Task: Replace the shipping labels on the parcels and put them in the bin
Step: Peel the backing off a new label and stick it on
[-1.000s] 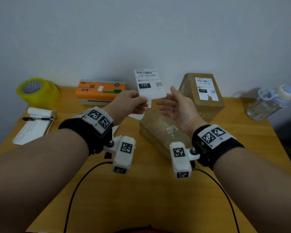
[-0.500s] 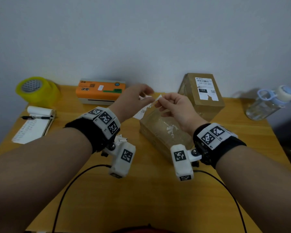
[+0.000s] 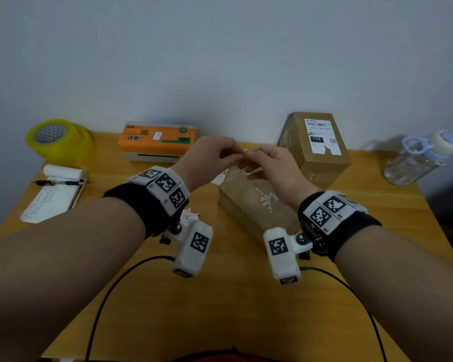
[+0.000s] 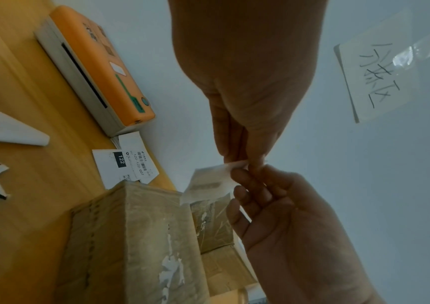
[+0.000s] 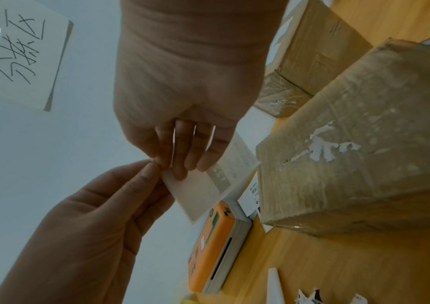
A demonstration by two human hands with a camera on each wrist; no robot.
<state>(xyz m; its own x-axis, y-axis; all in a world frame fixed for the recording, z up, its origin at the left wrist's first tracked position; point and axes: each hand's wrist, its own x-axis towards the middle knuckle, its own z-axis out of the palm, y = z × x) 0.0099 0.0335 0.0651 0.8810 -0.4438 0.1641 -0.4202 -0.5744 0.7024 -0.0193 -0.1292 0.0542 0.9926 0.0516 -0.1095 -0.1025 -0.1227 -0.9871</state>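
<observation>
Lowered since a second ago, the fresh shipping label (image 5: 210, 188) no longer stands upright with its print toward the head camera; both hands now meet at one of its corners, above the near parcel. The left hand (image 3: 209, 158) pinches that corner between thumb and forefinger. The right hand (image 3: 270, 163) pinches the same corner from the other side, its fingers (image 5: 180, 150) curled close together along the label's top edge. This looks like the start of peeling the label from its backing, though no split between the layers is visible.

The near parcel (image 3: 256, 207), a taped brown box, lies on the surface (image 3: 220, 309) just below the hands, with white scraps of a torn-off label on its upper face. A second parcel (image 3: 317, 147) stands behind it to the right, carrying a label marked 122. More printed labels (image 4: 128, 164) lie beside an orange label printer (image 3: 157, 141). A yellow tape roll (image 3: 58, 138), a notepad with a pen (image 3: 53, 192) and a water bottle (image 3: 424, 158) sit farther out. No bin is in view.

Risks, as a judgement: the thin paper may tear if the corner is pulled unevenly; the freed adhesive side may fold onto itself or cling to fingers; laid over the leftover scraps, the label may wrinkle or fail to stick flat.
</observation>
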